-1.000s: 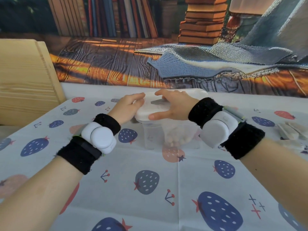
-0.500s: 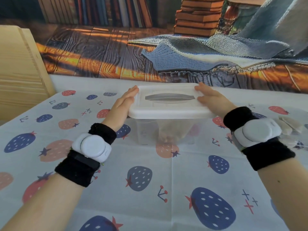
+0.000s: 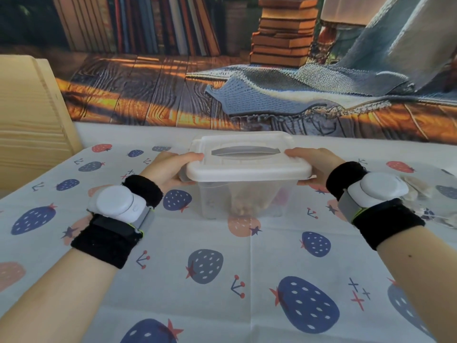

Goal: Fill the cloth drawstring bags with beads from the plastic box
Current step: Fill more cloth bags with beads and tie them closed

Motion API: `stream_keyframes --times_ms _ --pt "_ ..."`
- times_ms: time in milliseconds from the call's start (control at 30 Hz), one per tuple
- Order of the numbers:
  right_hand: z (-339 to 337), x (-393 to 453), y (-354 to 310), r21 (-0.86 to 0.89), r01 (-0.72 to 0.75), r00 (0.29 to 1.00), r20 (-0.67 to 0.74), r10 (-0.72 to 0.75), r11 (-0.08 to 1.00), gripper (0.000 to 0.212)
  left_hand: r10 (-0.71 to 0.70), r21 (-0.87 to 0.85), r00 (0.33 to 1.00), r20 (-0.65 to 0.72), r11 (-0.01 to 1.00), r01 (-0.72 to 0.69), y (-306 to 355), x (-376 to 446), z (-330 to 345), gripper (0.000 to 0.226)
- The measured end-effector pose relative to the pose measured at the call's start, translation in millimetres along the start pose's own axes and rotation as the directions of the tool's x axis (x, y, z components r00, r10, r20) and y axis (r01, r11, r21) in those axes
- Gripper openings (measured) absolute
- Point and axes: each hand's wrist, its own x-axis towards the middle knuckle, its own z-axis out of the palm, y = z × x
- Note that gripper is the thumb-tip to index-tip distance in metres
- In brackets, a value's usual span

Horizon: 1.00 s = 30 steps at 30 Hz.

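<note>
Strawberry-print tablecloth (image 3: 247, 263), white lid (image 3: 247, 169)

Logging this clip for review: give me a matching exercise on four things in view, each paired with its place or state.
Things:
1. lid
2. beads
3. cloth bags
4. left hand

Places or states:
A. lying on the tablecloth at the right edge, beyond the right wrist
B. gripping the lid's left end
C. shut on top of the plastic box
D. dimly seen through the box's clear wall

Pairs: 1-C, 2-D, 3-A, 4-B
</note>
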Motion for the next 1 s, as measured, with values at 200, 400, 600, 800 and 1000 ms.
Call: stream_keyframes --times_ms 200,400,600,800,1000 --pt "4.9 -0.5 -2.3 -0.187 0.211 0.94 -0.229 -0.252 0.959 0.069 0.301 0.247 0.937 -0.178 0.935 -0.253 6.9 -7.6 14.4 0.02" --pt "12.3 -2.7 2.1 -0.213 0.234 0.921 -0.265 -0.287 0.949 0.064 0.337 0.414 0.908 -0.25 0.885 -0.214 12.1 -6.6 21.4 0.051" --pt "14.4 -1.3 -1.9 -0.353 0.256 0.894 -0.269 -0.359 0.9 0.059 0.517 0.654 0.834 -0.194 0.702 -0.282 7.1 -10.0 31.3 0.034" --pt "18.7 -4.5 -4.2 -0.468 0.259 0.866 -0.274 -0.418 0.845 0.048 0.554 0.68 0.807 -0.204 0.673 -0.29 2.1 -12.8 32.6 0.032" --pt "18.5 -5.0 -1.2 -0.347 0.288 0.867 -0.303 -0.397 0.893 0.041 0.535 0.608 0.809 -0.243 0.734 -0.302 0.0 -11.0 33.1 0.041"
